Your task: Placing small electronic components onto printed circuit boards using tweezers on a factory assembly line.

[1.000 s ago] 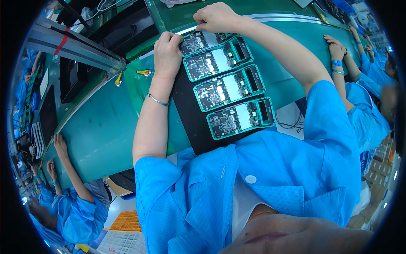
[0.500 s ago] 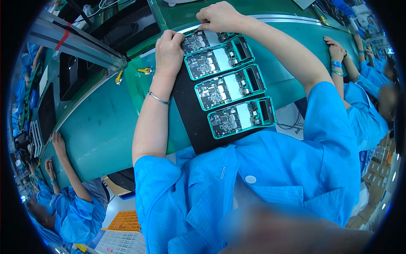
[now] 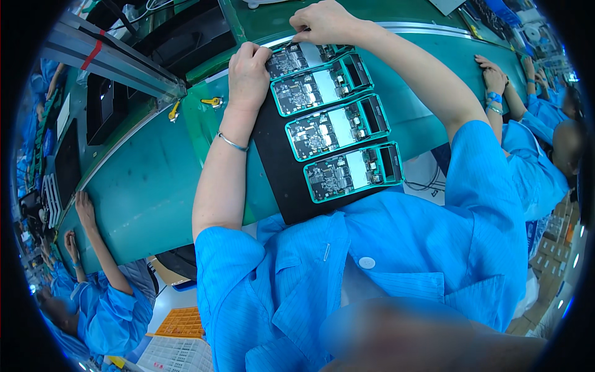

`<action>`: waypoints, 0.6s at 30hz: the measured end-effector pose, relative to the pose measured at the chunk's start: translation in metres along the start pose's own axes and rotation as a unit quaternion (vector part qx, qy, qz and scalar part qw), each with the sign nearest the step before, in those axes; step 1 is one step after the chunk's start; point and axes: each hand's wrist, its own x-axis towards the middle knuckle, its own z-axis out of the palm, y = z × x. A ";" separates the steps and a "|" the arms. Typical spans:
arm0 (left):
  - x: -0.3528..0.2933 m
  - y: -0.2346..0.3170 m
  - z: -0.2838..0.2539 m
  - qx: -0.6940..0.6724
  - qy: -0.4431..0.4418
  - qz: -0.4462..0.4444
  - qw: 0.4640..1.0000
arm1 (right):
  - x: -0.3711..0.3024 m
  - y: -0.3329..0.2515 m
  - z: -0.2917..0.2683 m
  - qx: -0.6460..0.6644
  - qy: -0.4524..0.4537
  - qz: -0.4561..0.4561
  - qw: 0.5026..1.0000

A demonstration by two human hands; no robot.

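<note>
Several teal-framed device housings with dark circuit boards lie in a column on a black mat (image 3: 273, 158). The nearest housing (image 3: 354, 172), the one above it (image 3: 338, 128) and a third (image 3: 322, 85) show whole. The farthest housing (image 3: 304, 57) is partly covered by my hands. At its left end my left hand (image 3: 249, 77) is closed, fingers curled down; what they grip is hidden. My right hand (image 3: 327, 23) reaches over its far edge, thumb and finger pinched at its upper left; whatever is between them is too small to make out.
A green work surface (image 3: 139, 192) spreads around the mat. Two yellow-handled valves (image 3: 212, 102) sit left of my left hand, by a metal post (image 3: 111, 59). Co-workers' hands rest on the bench at left (image 3: 85, 211) and right (image 3: 493, 74). An orange crate (image 3: 180, 322) stands below.
Both hands stay at the farthest housing. My right hand has shifted very slightly, and my left forearm a little to the left. The housings have not moved.
</note>
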 end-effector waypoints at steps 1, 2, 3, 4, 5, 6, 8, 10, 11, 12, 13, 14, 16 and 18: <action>0.000 0.000 -0.001 0.000 0.001 0.001 1.000 | 0.001 0.000 0.001 0.001 0.002 -0.007 1.000; 0.000 0.001 -0.001 0.001 0.001 0.000 1.000 | 0.001 0.000 0.001 0.001 0.002 -0.008 1.000; 0.000 0.001 -0.001 0.002 0.002 0.003 1.000 | 0.002 0.000 0.002 -0.001 -0.001 -0.012 1.000; -0.001 0.000 0.000 0.001 0.004 0.004 1.000 | 0.003 0.001 0.004 -0.003 -0.005 -0.016 1.000; -0.001 -0.001 0.000 0.001 0.004 0.003 1.000 | 0.004 0.001 0.006 -0.003 -0.006 -0.017 1.000; -0.002 -0.001 0.001 0.001 0.005 0.005 1.000 | 0.005 0.002 0.007 0.001 -0.008 -0.016 1.000; -0.002 -0.001 0.001 0.001 0.005 0.007 1.000 | 0.006 0.003 0.010 0.005 -0.010 -0.015 1.000; -0.001 0.000 0.001 0.000 0.006 0.005 1.000 | 0.005 0.004 0.010 0.007 0.004 -0.019 1.000; -0.001 0.000 0.001 0.000 0.006 0.005 1.000 | 0.005 0.004 0.010 0.007 0.003 -0.018 1.000; -0.001 0.000 0.001 0.000 0.008 0.005 1.000 | 0.006 0.004 0.010 0.014 -0.004 -0.009 1.000; 0.000 0.000 0.001 0.000 0.009 0.006 1.000 | 0.006 0.004 0.010 0.022 -0.012 0.002 1.000; 0.000 0.000 0.002 -0.001 0.009 0.007 1.000 | 0.007 0.004 0.011 0.022 -0.011 0.004 1.000; -0.001 0.000 0.002 -0.004 0.015 0.005 1.000 | 0.010 0.000 0.010 0.011 -0.009 0.001 1.000; -0.002 -0.001 0.002 -0.002 0.016 0.001 1.000 | 0.002 -0.011 0.010 -0.052 0.037 -0.016 0.998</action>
